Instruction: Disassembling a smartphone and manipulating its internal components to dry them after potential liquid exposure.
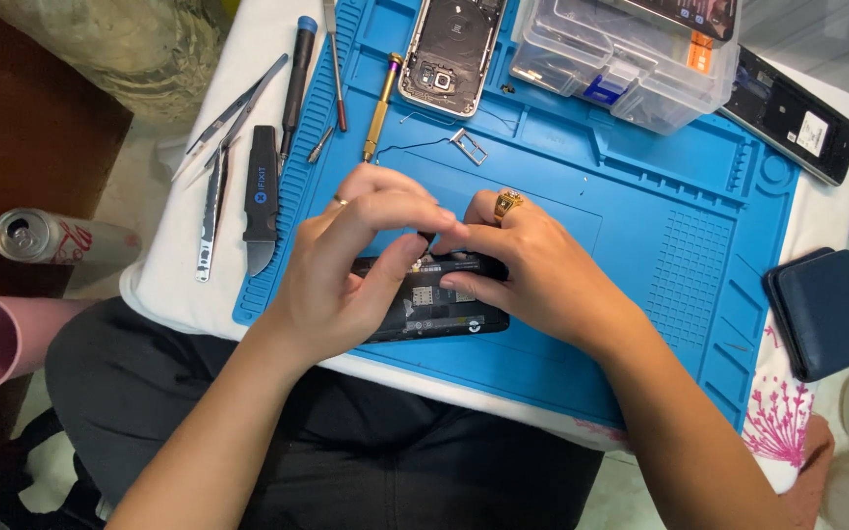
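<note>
A clear plastic compartment box [631, 59] stands at the far edge of the blue mat [660, 216], right of centre; an orange label [701, 51] shows on its right end and a blue piece [601, 90] inside its front. A dark screen [688, 12] lies on top of it. Past the mat's far right corner, a long black device [788, 113] carries a small white label [814, 132]. The black phone body [434, 299] near the mat's near edge bears white printed patches.

Open blue mat [660, 245] right of the hands, tool row [248, 167] crowding the left edge, phone shell [449, 49] and plastic organiser box [621, 59] blocking the far side.
</note>
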